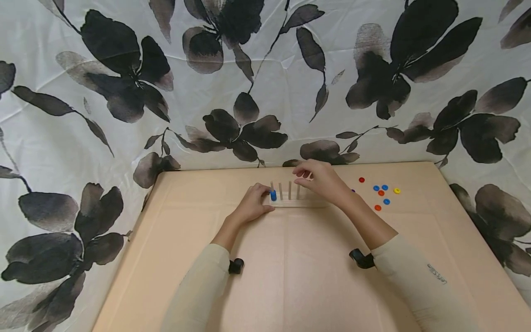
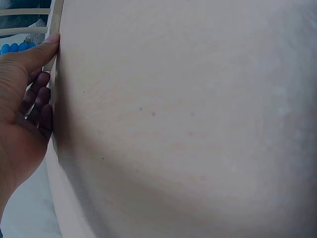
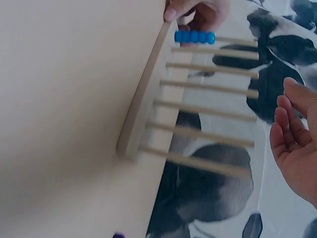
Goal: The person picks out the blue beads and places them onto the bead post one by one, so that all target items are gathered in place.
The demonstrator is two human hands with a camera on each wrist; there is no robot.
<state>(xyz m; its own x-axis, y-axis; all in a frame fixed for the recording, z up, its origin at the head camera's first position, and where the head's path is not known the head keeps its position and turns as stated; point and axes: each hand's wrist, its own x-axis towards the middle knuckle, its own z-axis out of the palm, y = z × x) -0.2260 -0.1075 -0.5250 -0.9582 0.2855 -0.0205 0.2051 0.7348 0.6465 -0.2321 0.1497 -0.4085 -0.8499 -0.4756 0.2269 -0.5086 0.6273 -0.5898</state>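
Observation:
A pale wooden rack (image 1: pixel 300 204) with several upright pegs stands near the table's far edge. Blue beads (image 3: pixel 194 37) are stacked on the peg at its left end. My left hand (image 1: pixel 250 204) grips that end of the base, thumb on the front and fingers behind, as the left wrist view shows at the base's edge (image 2: pixel 56 20). My right hand (image 1: pixel 325 183) hovers by the peg tops, fingers loosely bent and apart from the pegs. Between its thumb and fingers no bead shows. The other pegs (image 3: pixel 208 111) visible in the right wrist view are bare.
Loose beads lie on the table to the right: several blue ones (image 1: pixel 386 201), red or orange ones (image 1: pixel 378 208) and a yellow one (image 1: pixel 397 190). A dark purple bead (image 3: pixel 118 235) shows low in the right wrist view. Floral cloth (image 1: pixel 240 83) hangs behind the table (image 1: pixel 290 267).

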